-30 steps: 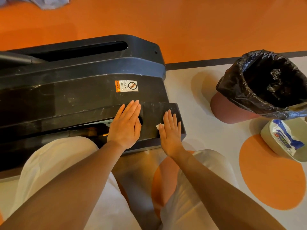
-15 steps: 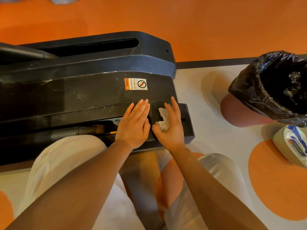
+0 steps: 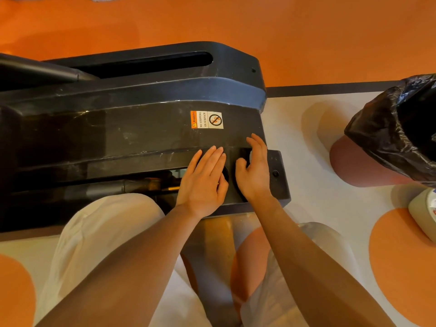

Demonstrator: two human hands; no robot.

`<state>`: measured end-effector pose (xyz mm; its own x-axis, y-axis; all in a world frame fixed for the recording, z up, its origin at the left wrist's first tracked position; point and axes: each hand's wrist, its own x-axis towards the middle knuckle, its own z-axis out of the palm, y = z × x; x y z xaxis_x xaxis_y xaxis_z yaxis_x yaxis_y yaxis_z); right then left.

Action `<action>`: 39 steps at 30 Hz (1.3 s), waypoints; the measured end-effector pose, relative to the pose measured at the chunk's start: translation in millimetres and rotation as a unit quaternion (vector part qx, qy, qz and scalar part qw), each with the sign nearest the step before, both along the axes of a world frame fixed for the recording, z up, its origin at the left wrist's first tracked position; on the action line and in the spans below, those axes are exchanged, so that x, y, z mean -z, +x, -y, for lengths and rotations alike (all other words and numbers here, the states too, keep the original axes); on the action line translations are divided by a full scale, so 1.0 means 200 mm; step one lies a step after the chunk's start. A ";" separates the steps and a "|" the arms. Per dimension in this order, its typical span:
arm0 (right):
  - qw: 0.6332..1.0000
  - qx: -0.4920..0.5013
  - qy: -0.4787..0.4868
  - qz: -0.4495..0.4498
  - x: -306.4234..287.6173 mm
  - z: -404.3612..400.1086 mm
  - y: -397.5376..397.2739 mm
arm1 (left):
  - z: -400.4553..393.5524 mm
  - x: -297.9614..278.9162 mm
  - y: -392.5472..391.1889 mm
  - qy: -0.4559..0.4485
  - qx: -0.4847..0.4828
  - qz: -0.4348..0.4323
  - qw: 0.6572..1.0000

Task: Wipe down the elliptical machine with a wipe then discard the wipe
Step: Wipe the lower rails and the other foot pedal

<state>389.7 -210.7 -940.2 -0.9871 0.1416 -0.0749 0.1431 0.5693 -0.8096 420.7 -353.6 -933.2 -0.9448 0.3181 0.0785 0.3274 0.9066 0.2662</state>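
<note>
Since 0.5 s ago the right hand (image 3: 254, 171) has rolled over the wipe (image 3: 250, 154); the big crumpled white wad is now just a sliver peeking past the index finger, centre-right of frame. Left hand (image 3: 203, 182) hasn't shifted: it rests flat on the elliptical machine (image 3: 141, 128), fingers straight & pressed together, just left of the right hand, not touching it as far as I can tell.

Right fingers are curled over the wipe, thumb out to the left. Can't tell if they pinch it or only cup it; most of it is hidden.

Step in hand, I'd judge: gathering the wipe after the last pass on the machine's end cap, near the warning sticker (image 3: 207, 119). To do it well: bunch the whole wipe into the palm, no tail hanging, lift straight off the plastic, then go right to the bin w/ black liner (image 3: 387, 142) at the right edge of frame. Wipes tub (image 3: 422, 211) sits just below the bin, so keep clear of it.
</note>
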 end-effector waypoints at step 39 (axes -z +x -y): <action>0.977 -0.111 0.164 0.077 0.08 -0.16 -0.06 | -0.01 -0.01 0.00 0.004 0.011 -0.009 1.000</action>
<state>378.3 -178.5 -956.0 -0.9766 -0.0340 -0.2121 0.0921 0.8257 -0.5565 421.7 -351.8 -930.9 -0.9361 0.3377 0.0982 0.3517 0.8972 0.2672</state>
